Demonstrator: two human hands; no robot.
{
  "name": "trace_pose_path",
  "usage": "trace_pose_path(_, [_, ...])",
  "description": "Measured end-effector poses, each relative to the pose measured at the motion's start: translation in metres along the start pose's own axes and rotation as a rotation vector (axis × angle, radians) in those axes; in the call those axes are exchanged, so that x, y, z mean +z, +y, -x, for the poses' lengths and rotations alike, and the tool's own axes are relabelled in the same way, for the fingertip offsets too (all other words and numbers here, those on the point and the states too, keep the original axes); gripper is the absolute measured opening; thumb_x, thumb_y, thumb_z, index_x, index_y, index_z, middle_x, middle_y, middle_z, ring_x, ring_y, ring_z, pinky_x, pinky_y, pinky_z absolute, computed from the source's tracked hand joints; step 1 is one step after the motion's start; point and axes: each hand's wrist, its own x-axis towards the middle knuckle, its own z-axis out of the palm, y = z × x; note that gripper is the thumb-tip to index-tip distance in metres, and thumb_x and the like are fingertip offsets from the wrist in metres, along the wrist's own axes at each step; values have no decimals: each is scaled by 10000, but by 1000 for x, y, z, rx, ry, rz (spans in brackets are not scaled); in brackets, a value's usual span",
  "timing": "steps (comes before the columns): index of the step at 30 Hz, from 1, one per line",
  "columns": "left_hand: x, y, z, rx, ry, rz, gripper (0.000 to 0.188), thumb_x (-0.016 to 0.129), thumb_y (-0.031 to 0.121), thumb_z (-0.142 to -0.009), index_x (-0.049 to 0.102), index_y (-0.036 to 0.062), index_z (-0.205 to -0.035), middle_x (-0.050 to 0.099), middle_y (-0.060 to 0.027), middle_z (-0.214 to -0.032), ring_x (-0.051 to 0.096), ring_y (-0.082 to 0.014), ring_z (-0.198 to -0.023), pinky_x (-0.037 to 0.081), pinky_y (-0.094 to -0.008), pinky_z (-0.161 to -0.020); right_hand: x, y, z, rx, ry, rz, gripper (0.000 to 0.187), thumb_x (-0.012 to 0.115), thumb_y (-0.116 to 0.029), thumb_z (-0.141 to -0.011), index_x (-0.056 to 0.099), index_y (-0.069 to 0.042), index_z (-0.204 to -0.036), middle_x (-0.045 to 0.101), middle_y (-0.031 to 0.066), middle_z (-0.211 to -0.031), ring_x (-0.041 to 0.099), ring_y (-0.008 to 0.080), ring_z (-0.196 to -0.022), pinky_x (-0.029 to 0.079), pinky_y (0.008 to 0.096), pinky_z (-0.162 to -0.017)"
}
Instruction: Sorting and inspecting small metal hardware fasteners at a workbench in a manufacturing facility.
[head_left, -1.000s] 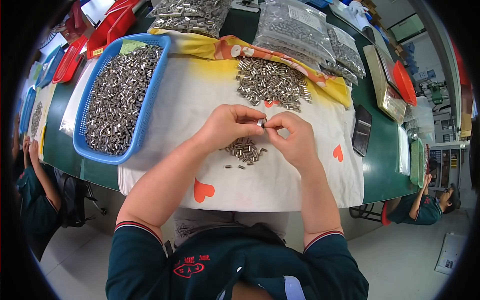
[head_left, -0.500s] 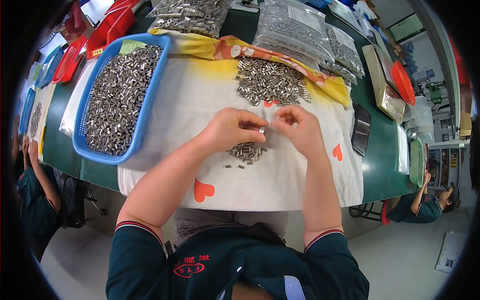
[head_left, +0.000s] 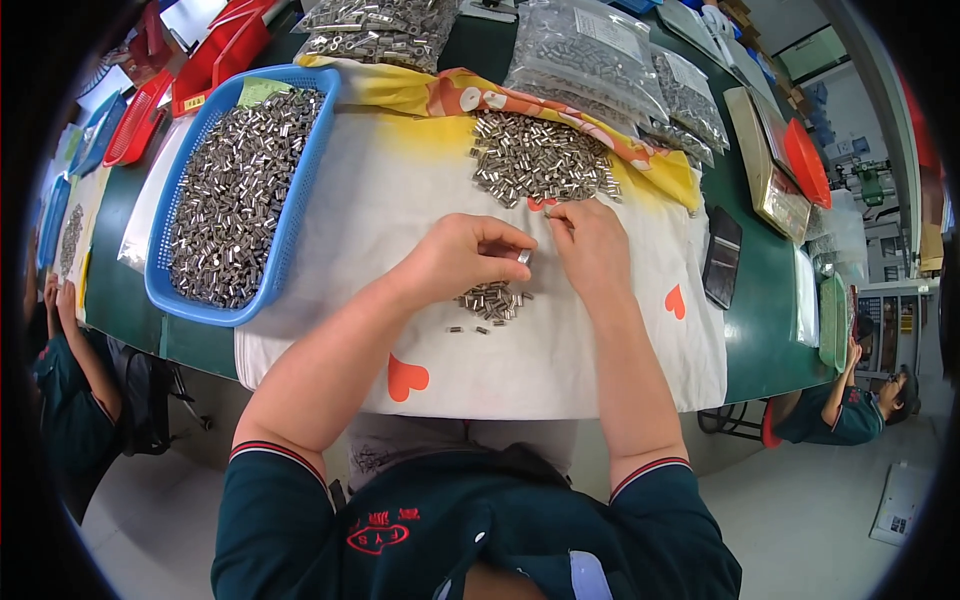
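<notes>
Between thumb and fingertips my left hand (head_left: 455, 258) pinches a small shiny metal sleeve (head_left: 525, 257). Below those fingers lies a small heap of similar metal sleeves (head_left: 490, 303) on a white cloth (head_left: 530, 375), a few of them loose at its near side. My right hand (head_left: 597, 245) has its thumb and index finger closed together at the near edge of the larger pile of metal sleeves (head_left: 540, 160). Whatever sits in that pinch is too small and covered to make out.
A blue basket (head_left: 160, 265) full of metal sleeves stands at the left. Bags of metal parts (head_left: 590, 55) lie behind the rolled yellow-orange cloth edge (head_left: 400, 88). A dark phone-like slab (head_left: 721, 262) rests at the right. Co-workers sit at both sides.
My right hand has moved slightly away from my left hand, forward to the near edge of the larger pile, its fingers pinched. My left hand stays nearly still with its sleeve.
</notes>
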Motion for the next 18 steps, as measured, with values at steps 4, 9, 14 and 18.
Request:
trace_pose_path(4, [1, 1, 1, -33, 4, 34, 277, 678, 48, -708, 609, -17, -969, 618, -43, -838, 562, -75, -734, 473, -216, -663, 4, -3, -1, -61, 80, 0, 68, 614, -102, -680, 611, -59, -732, 569, 96, -725, 543, 273, -737, 440, 369, -671])
trace_pose_path(9, [-4, -6, -3, 16, 43, 278, 280, 652, 15, -733, 582, -31, -1000, 606, -50, -859, 568, -82, -773, 470, -202, -686, -17, -17, 6, 66, -85, -384, 67, 618, -60, -690, 605, -39, -752, 574, 56, -721, 550, 173, -682, 447, 285, -616])
trace_pose_path(14, [-4, -1, -2, 19, 57, 255, 292, 649, 12, -738, 573, -31, -1017, 605, -46, -859, 565, -80, -778, 466, -202, -696, -24, -20, 14, 101, -274, -786, 61, 601, -35, -716, 598, -24, -776, 573, 9, -707, 525, 75, -658, 434, 212, -591])
trace_pose_path(18, [-4, -8, -4, 42, 77, 189, 288, 666, 30, -726, 596, -19, -1000, 612, -39, -835, 557, -74, -753, 464, -203, -685, -22, -26, 15, -105, -94, -555, 57, 601, -28, -685, 583, -30, -739, 569, 35, -684, 541, 136, -637, 441, 252, -575])
